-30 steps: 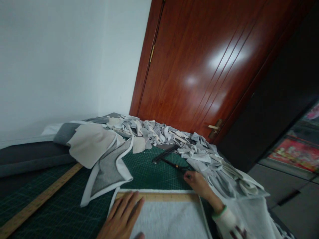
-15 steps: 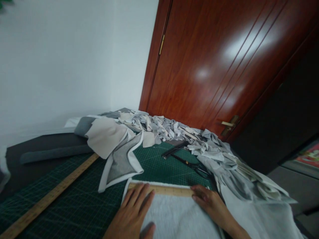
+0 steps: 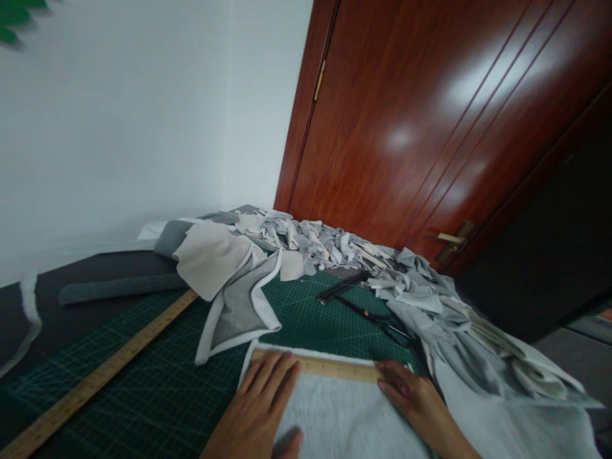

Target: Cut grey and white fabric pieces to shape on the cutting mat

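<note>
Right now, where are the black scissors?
In the head view, the black scissors lie right of centre on the green cutting mat, beyond the right hand and beside the grey fabric pile.

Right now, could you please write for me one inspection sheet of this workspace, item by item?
Surface: green cutting mat with grid lines.
Work things: pale gray cloth; short ruler lying along its far edge.
Clutter: scrap heap at back and right; scissors; long ruler at left.
Grips: left grip, bare hand, flat on short ruler and cloth; right grip at short ruler's right end, pinching or pressing unclear.
Cables: nothing seen.
Surroundings: pale wall; reddish-brown door.
</note>
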`<action>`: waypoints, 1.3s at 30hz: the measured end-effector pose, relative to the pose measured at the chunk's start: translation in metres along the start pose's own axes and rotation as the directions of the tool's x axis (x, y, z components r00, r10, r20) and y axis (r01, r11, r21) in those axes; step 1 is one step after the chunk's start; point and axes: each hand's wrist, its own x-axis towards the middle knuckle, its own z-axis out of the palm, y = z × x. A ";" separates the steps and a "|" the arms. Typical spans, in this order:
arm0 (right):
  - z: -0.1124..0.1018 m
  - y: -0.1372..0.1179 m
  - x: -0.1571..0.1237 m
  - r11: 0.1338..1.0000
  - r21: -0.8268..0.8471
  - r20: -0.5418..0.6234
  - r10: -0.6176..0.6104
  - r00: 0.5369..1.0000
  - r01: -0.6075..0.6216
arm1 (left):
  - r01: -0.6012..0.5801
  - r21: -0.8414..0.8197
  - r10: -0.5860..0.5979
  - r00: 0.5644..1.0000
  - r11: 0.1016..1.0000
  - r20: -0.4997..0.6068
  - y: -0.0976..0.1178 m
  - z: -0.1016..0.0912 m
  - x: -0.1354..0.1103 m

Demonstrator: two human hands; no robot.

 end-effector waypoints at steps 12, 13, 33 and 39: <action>0.001 -0.003 -0.001 0.999 -0.012 -0.010 0.032 0.999 -0.032 | 0.020 -0.058 -0.024 0.997 0.998 -0.077 0.003 0.009 -0.002; 0.002 -0.004 -0.001 0.999 -0.012 -0.001 0.042 0.999 -0.042 | 0.020 -0.050 -0.023 0.998 0.999 -0.064 0.003 0.005 -0.001; -0.033 -0.109 0.080 0.804 0.533 0.535 -0.081 0.841 -0.261 | 0.007 -0.045 -0.011 0.996 0.999 -0.091 0.004 0.002 -0.002; 0.014 -0.148 0.098 0.809 0.528 0.518 -0.065 0.853 -0.259 | 0.017 -0.049 -0.019 0.999 0.999 -0.048 0.006 0.000 -0.001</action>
